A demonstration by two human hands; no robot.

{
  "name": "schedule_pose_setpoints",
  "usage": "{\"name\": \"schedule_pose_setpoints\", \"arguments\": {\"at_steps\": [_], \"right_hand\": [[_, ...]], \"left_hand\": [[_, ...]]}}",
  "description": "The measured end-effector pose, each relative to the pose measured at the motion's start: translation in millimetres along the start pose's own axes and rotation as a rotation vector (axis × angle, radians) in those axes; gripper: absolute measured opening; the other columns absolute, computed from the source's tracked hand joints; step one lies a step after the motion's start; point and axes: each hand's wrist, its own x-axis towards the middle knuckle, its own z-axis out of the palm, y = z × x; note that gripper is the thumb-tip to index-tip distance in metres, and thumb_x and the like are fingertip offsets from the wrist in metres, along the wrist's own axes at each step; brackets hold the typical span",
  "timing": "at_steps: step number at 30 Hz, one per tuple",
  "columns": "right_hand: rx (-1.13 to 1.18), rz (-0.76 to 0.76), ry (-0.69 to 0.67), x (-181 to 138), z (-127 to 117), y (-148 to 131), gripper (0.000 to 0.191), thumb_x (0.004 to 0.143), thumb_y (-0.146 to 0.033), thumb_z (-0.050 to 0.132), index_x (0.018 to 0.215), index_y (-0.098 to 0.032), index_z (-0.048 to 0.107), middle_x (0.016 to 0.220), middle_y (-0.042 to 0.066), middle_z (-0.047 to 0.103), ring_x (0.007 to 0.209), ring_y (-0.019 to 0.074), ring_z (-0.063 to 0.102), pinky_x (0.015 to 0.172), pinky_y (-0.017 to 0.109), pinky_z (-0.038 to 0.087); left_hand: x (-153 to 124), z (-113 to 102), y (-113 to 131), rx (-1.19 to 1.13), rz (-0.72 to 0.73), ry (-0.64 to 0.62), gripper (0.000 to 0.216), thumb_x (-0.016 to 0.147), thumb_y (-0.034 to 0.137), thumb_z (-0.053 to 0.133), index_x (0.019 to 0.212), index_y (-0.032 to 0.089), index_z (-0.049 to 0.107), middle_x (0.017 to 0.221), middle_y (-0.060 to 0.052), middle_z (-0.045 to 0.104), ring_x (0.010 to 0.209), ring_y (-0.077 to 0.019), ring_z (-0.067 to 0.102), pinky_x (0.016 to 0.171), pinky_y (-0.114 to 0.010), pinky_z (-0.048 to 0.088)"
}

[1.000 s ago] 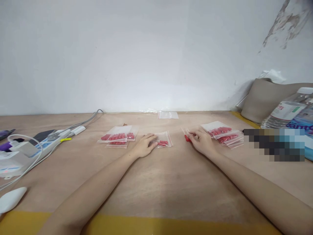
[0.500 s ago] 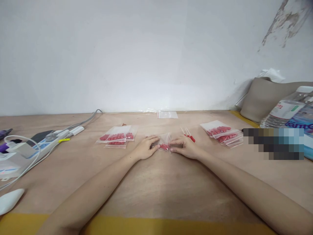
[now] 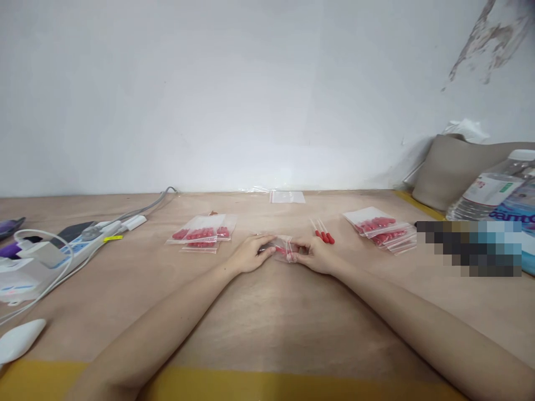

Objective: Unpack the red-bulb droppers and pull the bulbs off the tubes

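Note:
A small clear zip bag (image 3: 283, 247) with red pieces inside sits mid-table between my two hands. My left hand (image 3: 249, 253) pinches its left side, and my right hand (image 3: 314, 253) pinches its right side. Both hands have fingers closed on the bag. A few loose red-tipped sticks (image 3: 323, 232) lie on the table just beyond my right hand. A pile of filled bags (image 3: 203, 231) lies to the left, another pile of filled bags (image 3: 382, 227) to the right.
An empty clear bag (image 3: 287, 196) lies near the wall. A power strip with cables (image 3: 90, 236) and a white mouse-like object (image 3: 19, 340) are at the left. Water bottles (image 3: 493, 186) and a beige bag (image 3: 453, 164) stand at the right. Yellow tape (image 3: 251, 384) edges the table front.
My right hand left the red-tipped sticks on the table and moved left to the small bag. Both hands now pinch it and have drawn it slightly nearer.

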Motion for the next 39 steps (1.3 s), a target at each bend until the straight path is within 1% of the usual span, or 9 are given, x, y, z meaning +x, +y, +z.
{"name": "schedule_pose_setpoints", "arguments": {"at_steps": [4, 7, 14, 21, 28, 31, 34, 36, 39], "right_hand": [[-0.082, -0.050, 0.004, -2.1, 3.5, -0.1, 0.028, 0.075, -0.042, 0.060, 0.092, -0.021, 0.066, 0.080, 0.001, 0.060, 0.070, 0.0129, 0.054, 0.063, 0.024, 0.040], [-0.193, -0.128, 0.055, -2.8, 4.8, -0.7, 0.025, 0.081, -0.036, 0.053, 0.098, -0.023, 0.066, 0.091, 0.003, 0.061, 0.081, 0.0150, 0.056, 0.073, 0.026, 0.041], [-0.620, -0.186, 0.191, -2.6, 5.5, -0.7, 0.021, 0.086, -0.022, 0.043, 0.081, -0.018, 0.063, 0.081, 0.007, 0.064, 0.081, 0.0190, 0.055, 0.074, 0.033, 0.037], [-0.250, -0.165, 0.242, -11.9, -9.1, 7.7, 0.023, 0.085, -0.018, 0.043, 0.097, -0.020, 0.063, 0.092, 0.005, 0.066, 0.083, 0.0158, 0.059, 0.076, 0.030, 0.046], [0.233, 0.058, 0.340, -13.0, -28.4, 18.7, 0.026, 0.076, -0.036, 0.058, 0.094, -0.019, 0.065, 0.094, 0.005, 0.068, 0.086, 0.0190, 0.063, 0.079, 0.035, 0.051], [0.347, 0.161, 0.442, -9.6, -48.7, 22.2, 0.032, 0.071, -0.040, 0.062, 0.093, -0.017, 0.065, 0.088, 0.007, 0.069, 0.075, 0.0181, 0.064, 0.072, 0.036, 0.052], [0.297, 0.146, 0.630, -8.7, -67.1, 28.2, 0.030, 0.072, -0.039, 0.062, 0.092, -0.016, 0.063, 0.091, 0.008, 0.068, 0.079, 0.0180, 0.064, 0.076, 0.036, 0.051], [0.135, 0.079, 0.721, -9.8, -71.0, 32.1, 0.027, 0.074, -0.036, 0.059, 0.092, -0.017, 0.063, 0.093, 0.008, 0.067, 0.082, 0.0183, 0.063, 0.078, 0.036, 0.050], [-0.216, -0.041, 0.713, -12.8, -62.2, 34.7, 0.022, 0.080, -0.031, 0.052, 0.094, -0.019, 0.064, 0.092, 0.007, 0.066, 0.084, 0.0184, 0.061, 0.079, 0.035, 0.049]], "left_hand": [[-0.3, -0.1, 2.1, 0.000, 0.013, -0.006, 0.042, 0.087, 0.041, 0.042, 0.122, 0.019, 0.051, 0.125, -0.007, 0.053, 0.116, -0.0198, 0.048, 0.100, -0.036, 0.037], [-0.5, -0.4, 1.0, 0.016, 0.015, -0.025, 0.043, 0.087, 0.042, 0.042, 0.123, 0.019, 0.050, 0.127, -0.007, 0.051, 0.119, -0.0190, 0.045, 0.102, -0.035, 0.035], [-3.2, -5.8, 1.3, 0.057, -0.010, -0.182, 0.049, 0.087, 0.046, 0.039, 0.132, 0.024, 0.038, 0.140, -0.006, 0.036, 0.130, -0.0202, 0.030, 0.107, -0.040, 0.024], [-4.6, -10.6, 8.0, 0.092, -0.039, -0.212, 0.054, 0.087, 0.050, 0.035, 0.135, 0.024, 0.034, 0.142, -0.005, 0.032, 0.132, -0.0203, 0.026, 0.108, -0.039, 0.023], [-6.6, -8.1, 6.3, 0.189, -0.132, -0.246, 0.058, 0.087, 0.055, 0.028, 0.135, 0.022, 0.034, 0.143, -0.008, 0.028, 0.133, -0.0238, 0.023, 0.107, -0.042, 0.020], [-7.8, -7.5, 13.5, 0.329, -0.213, -0.148, 0.057, 0.087, 0.056, 0.025, 0.128, 0.021, 0.043, 0.136, -0.011, 0.040, 0.126, -0.0294, 0.034, 0.102, -0.048, 0.024], [-5.4, -9.7, 25.6, 0.501, -0.320, -0.074, 0.057, 0.083, 0.060, 0.030, 0.109, 0.018, 0.059, 0.113, -0.015, 0.059, 0.109, -0.0347, 0.048, 0.093, -0.053, 0.029], [-1.5, -13.2, 30.7, 0.574, -0.373, -0.064, 0.059, 0.081, 0.062, 0.032, 0.093, 0.014, 0.065, 0.096, -0.017, 0.064, 0.099, -0.0370, 0.052, 0.088, -0.055, 0.031], [4.8, -20.0, 26.8, 0.531, -0.262, 0.011, 0.052, 0.084, 0.055, 0.034, 0.089, 0.015, 0.066, 0.094, -0.016, 0.062, 0.100, -0.0342, 0.051, 0.090, -0.052, 0.032]]}}
